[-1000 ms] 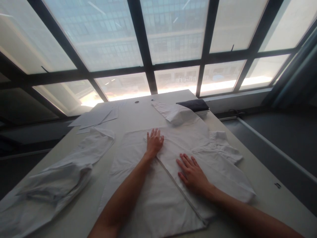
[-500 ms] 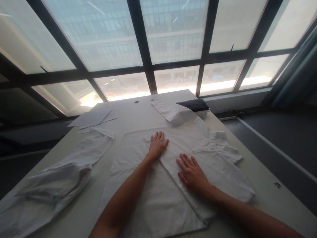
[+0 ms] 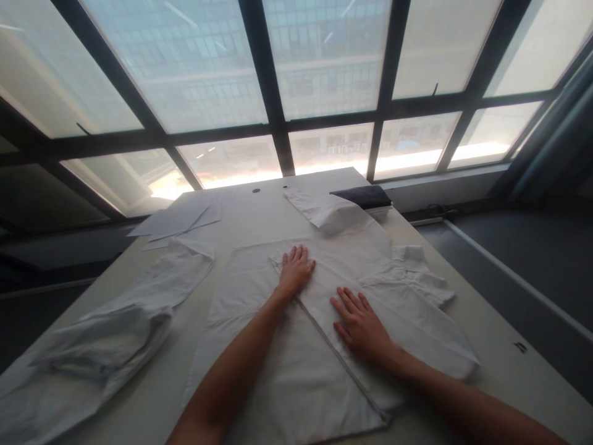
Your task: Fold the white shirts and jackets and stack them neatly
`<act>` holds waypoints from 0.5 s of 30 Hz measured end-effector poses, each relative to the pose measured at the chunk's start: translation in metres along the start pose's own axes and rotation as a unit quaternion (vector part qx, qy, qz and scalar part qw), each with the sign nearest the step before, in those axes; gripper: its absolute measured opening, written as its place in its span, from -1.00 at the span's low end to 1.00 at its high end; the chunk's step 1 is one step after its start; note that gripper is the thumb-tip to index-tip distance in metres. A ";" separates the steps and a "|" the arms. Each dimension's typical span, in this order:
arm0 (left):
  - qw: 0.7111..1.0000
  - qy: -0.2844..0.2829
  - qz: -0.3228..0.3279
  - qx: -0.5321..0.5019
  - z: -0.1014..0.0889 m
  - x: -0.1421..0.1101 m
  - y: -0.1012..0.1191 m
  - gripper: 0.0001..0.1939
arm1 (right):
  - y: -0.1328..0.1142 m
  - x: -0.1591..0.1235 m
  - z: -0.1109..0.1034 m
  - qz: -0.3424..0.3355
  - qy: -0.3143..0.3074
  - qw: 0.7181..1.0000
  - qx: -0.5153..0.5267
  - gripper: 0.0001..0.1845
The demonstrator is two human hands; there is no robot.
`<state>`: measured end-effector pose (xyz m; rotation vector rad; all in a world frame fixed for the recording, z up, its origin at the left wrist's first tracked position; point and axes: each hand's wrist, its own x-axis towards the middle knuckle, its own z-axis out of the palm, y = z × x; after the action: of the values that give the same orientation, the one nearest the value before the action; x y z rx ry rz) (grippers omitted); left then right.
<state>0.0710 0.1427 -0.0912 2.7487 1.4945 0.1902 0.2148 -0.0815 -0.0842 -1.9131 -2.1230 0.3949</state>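
Note:
A white garment (image 3: 296,371) with sleeves lies spread over the white table (image 3: 250,216); a long dark-edged seam or zip runs diagonally down it. Flat on its upper middle, beside the top of that line, rests my left hand (image 3: 296,269), fingers stretched out. My right hand (image 3: 361,324) presses palm down to the right of the line, its fingers spread. One sleeve reaches toward the window, and a gathered part of the cloth (image 3: 417,278) bunches on the right. Neither hand grips anything.
Another crumpled white cloth (image 3: 106,346) lies along the left side. Sheets of paper (image 3: 180,219) are at the back left. A dark folded item (image 3: 364,196) sits on a white stack at the back right. Large windows (image 3: 324,62) stand behind the table, with a curtain (image 3: 546,136) at right.

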 end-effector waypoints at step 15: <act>0.987 -0.038 0.156 -0.005 0.001 -0.049 0.061 -0.38 | 0.000 0.000 0.001 -0.008 0.020 1.000 -0.009 -0.31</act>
<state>0.0953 0.0688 -0.0934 2.9283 1.0367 0.0905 0.2144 -0.0815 -0.0856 -1.8950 -2.1221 0.3327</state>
